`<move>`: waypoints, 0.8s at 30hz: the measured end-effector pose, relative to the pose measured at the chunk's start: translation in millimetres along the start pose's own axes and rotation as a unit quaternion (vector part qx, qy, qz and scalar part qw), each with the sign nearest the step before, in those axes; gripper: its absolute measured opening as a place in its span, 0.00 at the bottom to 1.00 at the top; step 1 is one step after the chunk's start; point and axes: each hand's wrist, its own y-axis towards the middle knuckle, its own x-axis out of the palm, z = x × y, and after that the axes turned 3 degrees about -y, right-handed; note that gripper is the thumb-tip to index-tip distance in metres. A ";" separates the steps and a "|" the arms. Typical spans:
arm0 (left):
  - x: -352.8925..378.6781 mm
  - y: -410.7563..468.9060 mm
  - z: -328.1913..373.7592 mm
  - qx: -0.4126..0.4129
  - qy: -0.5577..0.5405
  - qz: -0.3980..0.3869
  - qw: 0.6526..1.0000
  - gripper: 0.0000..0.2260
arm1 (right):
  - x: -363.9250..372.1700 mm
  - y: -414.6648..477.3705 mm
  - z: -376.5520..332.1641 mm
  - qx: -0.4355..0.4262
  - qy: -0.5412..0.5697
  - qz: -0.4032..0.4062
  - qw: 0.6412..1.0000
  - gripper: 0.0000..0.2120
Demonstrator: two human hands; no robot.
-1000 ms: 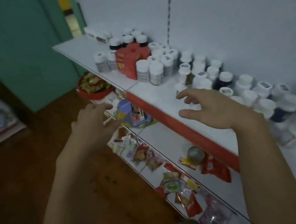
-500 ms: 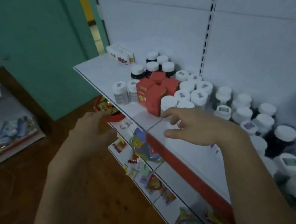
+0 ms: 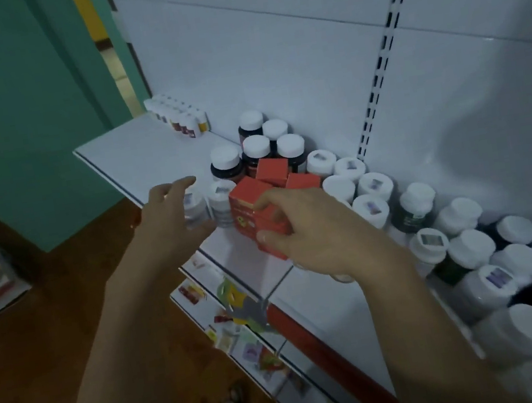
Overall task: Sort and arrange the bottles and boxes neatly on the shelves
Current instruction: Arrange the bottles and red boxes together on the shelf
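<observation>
A cluster of red boxes (image 3: 272,170) stands on the white top shelf (image 3: 146,150), amid white-capped bottles. My right hand (image 3: 317,231) grips the front red box (image 3: 246,204), with the index finger over its top and the thumb low on its front. My left hand (image 3: 167,223) is spread beside two small white bottles (image 3: 223,200). The nearer bottle sits between its finger and thumb, and I cannot tell if they touch it. Dark bottles with white caps (image 3: 253,134) stand behind the boxes. Many white bottles (image 3: 376,209) crowd the shelf's right side.
A row of tiny bottles (image 3: 180,119) lines the shelf's far back corner. Lower shelves (image 3: 239,312) hold colourful packets. A slotted upright (image 3: 377,81) runs up the white back panel. A green wall and wooden floor lie to the left.
Both hands have moved forward onto the top shelf. My right hand has closed round the front red box. My left hand has come up beside the small white bottles.
</observation>
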 end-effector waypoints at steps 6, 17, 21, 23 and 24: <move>-8.0 67.8 -38.4 0.066 0.033 -0.105 0.992 0.27 | 18.8 65.7 -13.4 0.041 -0.009 0.108 0.993 0.13; -5.2 170.5 -67.1 0.209 -0.050 -0.133 0.968 0.25 | 68.4 135.5 -31.1 0.228 -0.123 0.108 0.960 0.19; 5.1 197.6 -59.8 0.245 -0.060 -0.137 0.958 0.25 | 79.4 139.7 -36.2 0.253 -0.162 0.103 0.948 0.22; 9.0 208.0 -57.9 0.257 -0.062 -0.128 0.956 0.25 | 82.5 140.7 -37.8 0.264 -0.162 0.122 0.943 0.21; 10.7 212.6 -57.5 0.263 -0.062 -0.125 0.955 0.26 | 83.5 141.5 -38.8 0.270 -0.164 0.134 0.939 0.20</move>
